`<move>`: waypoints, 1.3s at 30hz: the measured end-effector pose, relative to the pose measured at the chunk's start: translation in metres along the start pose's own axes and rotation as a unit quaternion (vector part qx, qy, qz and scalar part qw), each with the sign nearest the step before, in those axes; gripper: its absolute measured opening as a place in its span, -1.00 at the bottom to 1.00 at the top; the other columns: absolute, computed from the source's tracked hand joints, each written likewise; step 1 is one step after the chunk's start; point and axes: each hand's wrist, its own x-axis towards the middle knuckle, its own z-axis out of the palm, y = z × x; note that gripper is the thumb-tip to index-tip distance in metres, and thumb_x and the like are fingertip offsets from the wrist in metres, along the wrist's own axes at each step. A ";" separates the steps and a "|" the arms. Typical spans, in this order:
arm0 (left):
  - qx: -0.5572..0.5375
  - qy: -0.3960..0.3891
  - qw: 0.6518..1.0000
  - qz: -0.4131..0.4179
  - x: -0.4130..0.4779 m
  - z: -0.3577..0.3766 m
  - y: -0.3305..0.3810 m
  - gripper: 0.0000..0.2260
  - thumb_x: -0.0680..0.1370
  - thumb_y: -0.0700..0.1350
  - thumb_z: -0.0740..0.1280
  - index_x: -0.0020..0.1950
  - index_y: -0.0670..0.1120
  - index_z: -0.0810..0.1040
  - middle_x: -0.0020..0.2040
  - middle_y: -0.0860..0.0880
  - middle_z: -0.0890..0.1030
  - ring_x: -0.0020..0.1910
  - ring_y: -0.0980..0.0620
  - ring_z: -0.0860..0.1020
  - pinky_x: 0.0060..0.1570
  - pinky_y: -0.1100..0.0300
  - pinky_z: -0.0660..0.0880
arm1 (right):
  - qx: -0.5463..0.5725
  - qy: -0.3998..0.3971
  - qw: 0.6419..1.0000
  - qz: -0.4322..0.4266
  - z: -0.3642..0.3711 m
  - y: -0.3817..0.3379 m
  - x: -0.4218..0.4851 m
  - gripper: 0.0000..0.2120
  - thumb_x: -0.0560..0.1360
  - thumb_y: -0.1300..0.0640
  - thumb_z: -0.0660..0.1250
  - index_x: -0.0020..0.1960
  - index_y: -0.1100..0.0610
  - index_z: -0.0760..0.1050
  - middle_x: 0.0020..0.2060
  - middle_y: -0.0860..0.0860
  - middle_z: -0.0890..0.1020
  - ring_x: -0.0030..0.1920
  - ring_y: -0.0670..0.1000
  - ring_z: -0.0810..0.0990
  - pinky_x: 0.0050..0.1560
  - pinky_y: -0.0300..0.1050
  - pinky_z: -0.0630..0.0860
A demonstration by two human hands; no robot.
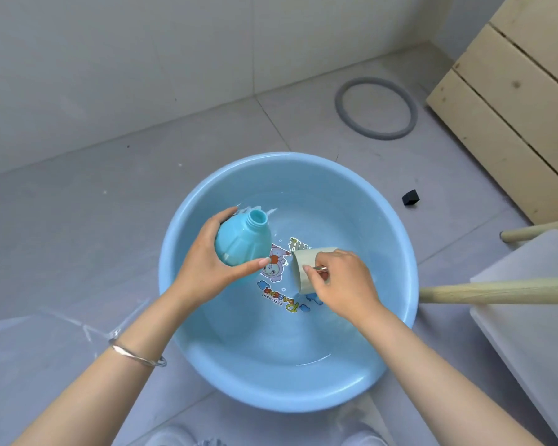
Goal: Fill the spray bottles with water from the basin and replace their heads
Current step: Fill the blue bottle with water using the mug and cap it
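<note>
While left hand grips glossy bottle, right hand holds cylindrical cup, round plastic basin below

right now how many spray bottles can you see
1: a headless blue bottle, gripped by the left hand over the basin. Others may be out of frame.

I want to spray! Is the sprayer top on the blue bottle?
No, the blue bottle in the left hand has an open neck.
</note>
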 end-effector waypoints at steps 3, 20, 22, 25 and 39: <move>0.004 0.018 1.000 0.012 -0.001 -0.001 0.001 -0.30 0.19 0.22 0.56 0.27 0.20 0.39 0.24 0.19 0.47 0.23 0.25 0.44 0.26 0.20 0.41 | 0.008 0.029 0.999 -0.019 0.010 -0.004 -0.001 -0.68 0.47 0.07 0.29 -0.39 0.09 0.28 -0.43 0.11 0.55 -0.28 0.18 0.48 -0.22 -0.15 0.17; -0.089 0.065 0.994 -0.019 0.000 -0.008 0.007 -0.38 0.19 0.17 0.59 0.14 0.27 0.38 0.06 0.26 0.57 0.01 0.33 0.56 -0.10 0.50 0.45 | 0.554 0.087 0.800 0.214 -0.022 0.001 -0.018 -0.57 0.55 0.15 0.28 -0.51 0.02 0.44 -0.54 -0.19 0.38 -0.38 -0.18 0.33 -0.11 -0.23 0.24; -0.086 0.054 0.995 -0.019 0.000 -0.007 0.006 -0.37 0.13 0.24 0.54 0.13 0.33 0.37 0.07 0.29 0.58 0.04 0.30 0.56 -0.05 0.46 0.47 | 0.575 0.106 0.785 0.205 -0.038 -0.001 -0.021 -0.59 0.49 0.04 0.35 -0.52 -0.01 0.41 -0.51 -0.19 0.32 -0.35 -0.14 0.30 -0.01 -0.14 0.20; -0.072 0.033 0.997 -0.008 0.001 -0.002 0.005 -0.34 0.12 0.25 0.55 0.17 0.29 0.40 0.11 0.22 0.57 0.07 0.26 0.56 -0.02 0.46 0.45 | 0.580 0.144 0.781 0.180 -0.066 -0.004 -0.026 -0.63 0.33 -0.18 0.45 -0.48 -0.02 0.41 -0.48 -0.15 0.31 -0.29 -0.08 0.29 0.05 -0.03 0.19; 0.091 -0.037 0.994 0.045 -0.002 0.024 -0.003 -0.19 0.14 0.36 0.51 0.31 0.20 0.34 0.23 0.22 0.42 0.22 0.15 0.41 0.19 0.17 0.40 | 0.476 0.162 0.855 0.127 -0.115 -0.019 -0.033 -0.60 0.48 0.19 0.29 -0.53 0.02 0.41 -0.57 -0.17 0.47 -0.45 -0.23 0.44 -0.27 -0.46 0.35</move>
